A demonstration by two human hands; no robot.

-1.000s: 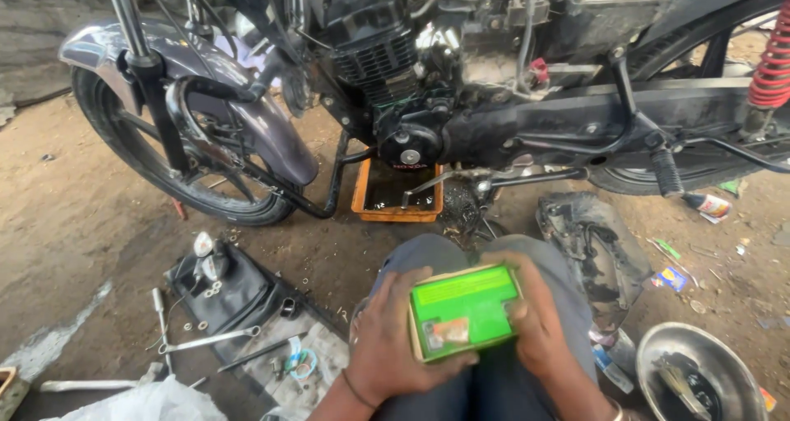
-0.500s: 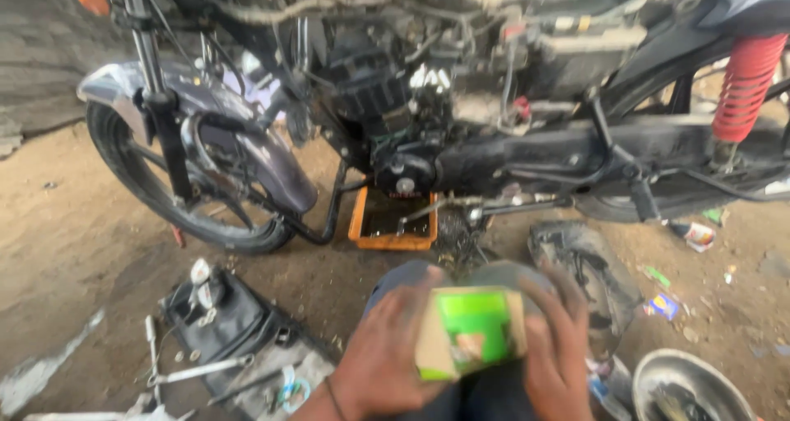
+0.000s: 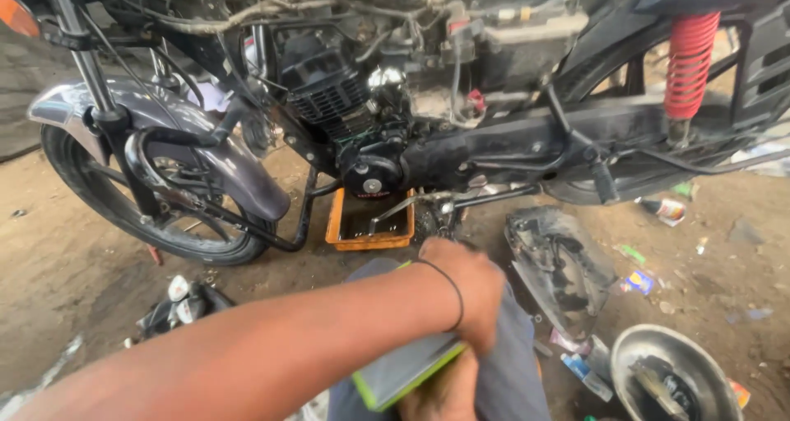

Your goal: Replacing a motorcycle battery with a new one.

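A small green-edged box (image 3: 401,370) lies tilted over my lap, its pale side showing. My left arm, with a thin black band on the wrist, reaches across from the lower left. My left hand (image 3: 471,293) curls over the box's upper end. My right hand (image 3: 447,396) is under the box at the bottom edge and holds it from below; most of that hand is hidden. My grey-trousered knee (image 3: 514,363) sits beneath both hands.
A motorcycle (image 3: 370,133) stands just ahead, with its front wheel (image 3: 123,215) at left and a red shock spring (image 3: 690,55) at right. An orange drain tray (image 3: 368,238) sits under the engine. A dirty black cover (image 3: 559,265), a metal bowl (image 3: 675,372) and loose tools (image 3: 177,302) lie on the dirt floor.
The view has tilted up and closer to the motorcycle. The box has turned from face-up to edge-on, and my left arm has swung across over it.
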